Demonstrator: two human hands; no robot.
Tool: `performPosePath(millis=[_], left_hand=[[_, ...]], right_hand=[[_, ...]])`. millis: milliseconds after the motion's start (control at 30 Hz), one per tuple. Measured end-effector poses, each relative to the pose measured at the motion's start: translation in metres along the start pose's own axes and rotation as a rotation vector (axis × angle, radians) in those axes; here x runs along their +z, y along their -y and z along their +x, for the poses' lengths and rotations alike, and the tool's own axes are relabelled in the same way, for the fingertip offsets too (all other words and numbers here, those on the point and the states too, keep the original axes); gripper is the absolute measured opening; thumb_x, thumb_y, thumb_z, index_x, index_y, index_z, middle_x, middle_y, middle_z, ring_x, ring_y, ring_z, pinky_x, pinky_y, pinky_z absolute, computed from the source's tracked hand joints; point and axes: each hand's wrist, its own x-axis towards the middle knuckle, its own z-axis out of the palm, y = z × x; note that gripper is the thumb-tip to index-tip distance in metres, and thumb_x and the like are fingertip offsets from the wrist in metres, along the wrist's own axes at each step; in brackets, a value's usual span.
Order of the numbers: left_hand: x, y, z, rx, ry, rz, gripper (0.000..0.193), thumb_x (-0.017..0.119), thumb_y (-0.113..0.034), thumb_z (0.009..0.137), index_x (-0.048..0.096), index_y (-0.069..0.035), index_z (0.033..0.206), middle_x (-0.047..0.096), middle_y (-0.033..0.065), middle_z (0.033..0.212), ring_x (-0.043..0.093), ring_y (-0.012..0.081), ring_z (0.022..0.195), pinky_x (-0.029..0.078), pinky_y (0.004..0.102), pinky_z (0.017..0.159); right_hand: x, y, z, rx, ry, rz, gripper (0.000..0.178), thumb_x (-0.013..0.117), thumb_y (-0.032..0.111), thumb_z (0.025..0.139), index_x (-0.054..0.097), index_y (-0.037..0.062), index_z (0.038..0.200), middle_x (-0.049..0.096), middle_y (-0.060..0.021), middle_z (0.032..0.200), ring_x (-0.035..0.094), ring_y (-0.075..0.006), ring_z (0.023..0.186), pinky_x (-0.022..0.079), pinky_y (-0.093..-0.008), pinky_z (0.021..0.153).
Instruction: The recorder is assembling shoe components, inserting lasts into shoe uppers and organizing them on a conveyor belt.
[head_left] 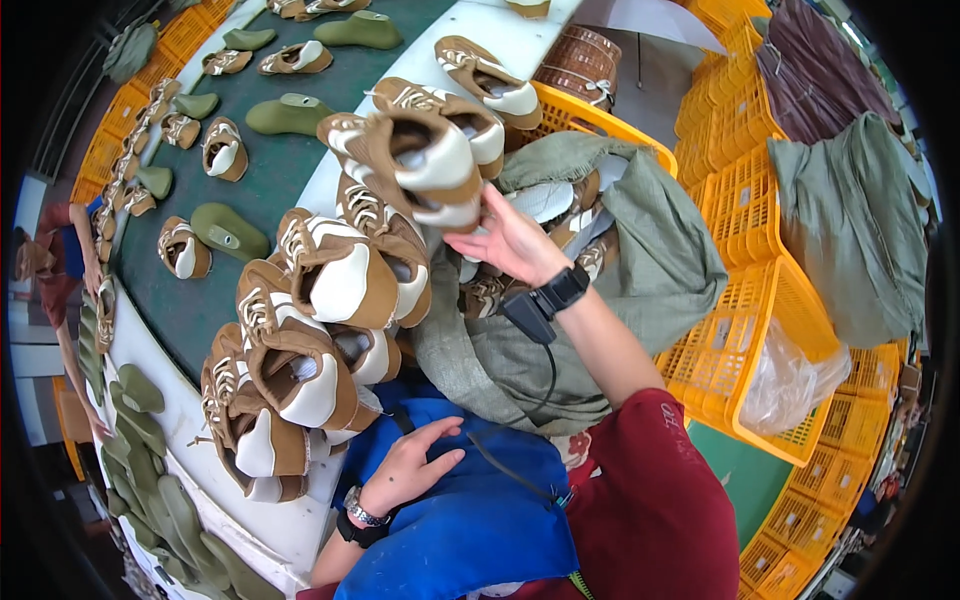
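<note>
My right hand (515, 240) grips a brown-and-white sneaker (430, 160) at its heel, fingers against the back of it. The shoe is slightly blurred and overlaps other sneakers on the white table edge. Close by, several more sneakers (340, 285) are piled along that edge, white heels facing me. My left hand (410, 470) holds nothing, its fingers apart in front of my blue apron (470, 510). Below my right forearm, a grey-green cloth (660, 220) lines a yellow crate (600, 118) with more shoes inside, partly hidden.
A green belt (290, 170) carries scattered sneakers and olive shoe lasts (290, 115). More lasts (180, 520) lie in a heap at the lower left. Yellow crates (740, 350) stack up on the right, some draped with cloth. Across the belt, a co-worker (55, 260) reaches toward it.
</note>
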Motion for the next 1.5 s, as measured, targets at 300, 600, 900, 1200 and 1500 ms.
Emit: performPosePath(millis=[300,600,900,1200,1500], left_hand=[[-0.001,-0.001,-0.005,-0.047,-0.015,0.037,0.043,0.062,-0.018,0.080,0.049,-0.001,0.118,0.060,0.0155,0.105,0.058,0.0266,0.098,0.045,0.0326,0.083],[-0.001,0.004,-0.001,0.009,-0.007,0.121,0.041,0.061,-0.013,0.080,0.048,-0.002,0.118,0.061,0.0127,0.105,0.059,0.0231,0.095,0.045,0.0312,0.082],[0.005,0.003,-0.015,-0.051,0.054,0.105,0.043,0.061,-0.012,0.080,0.048,-0.001,0.119,0.060,0.0139,0.106,0.057,0.0237,0.100,0.044,0.0322,0.084],[0.004,0.024,-0.043,0.043,-0.010,0.087,0.043,0.061,-0.011,0.080,0.047,-0.002,0.120,0.060,0.0139,0.107,0.057,0.0224,0.100,0.044,0.0318,0.087],[0.004,0.030,-0.069,0.202,-0.106,0.166,0.042,0.061,-0.017,0.080,0.048,-0.002,0.118,0.060,0.0141,0.105,0.058,0.0257,0.098,0.044,0.0330,0.083]], right_hand=[[-0.174,-0.022,0.046,-0.274,-0.956,-0.167,0.030,0.056,0.033,0.083,0.048,0.0052,0.088,0.051,-0.0092,0.082,0.053,-0.0192,0.069,0.045,-0.0337,0.059],[-0.124,-0.119,0.081,0.164,-0.396,0.200,0.081,0.063,0.057,0.070,0.031,0.0165,0.132,0.035,-0.0115,0.133,0.026,-0.0321,0.125,0.024,-0.0474,0.100],[-0.144,-0.092,0.062,-0.145,-0.353,0.597,0.052,0.068,0.040,0.073,0.047,0.0200,0.115,0.050,-0.0033,0.117,0.041,-0.0222,0.111,0.026,-0.0407,0.096],[-0.067,-0.021,-0.139,-0.839,-0.457,-0.223,0.040,0.059,0.008,0.082,0.044,-0.0022,0.118,0.055,-0.0095,0.112,0.052,-0.0126,0.101,0.039,-0.0268,0.089],[0.136,0.039,-0.104,-1.500,-0.169,-1.854,0.052,0.069,0.020,0.068,0.053,0.0055,0.115,0.059,-0.0080,0.076,0.053,-0.0241,0.070,0.040,-0.0349,0.072]])
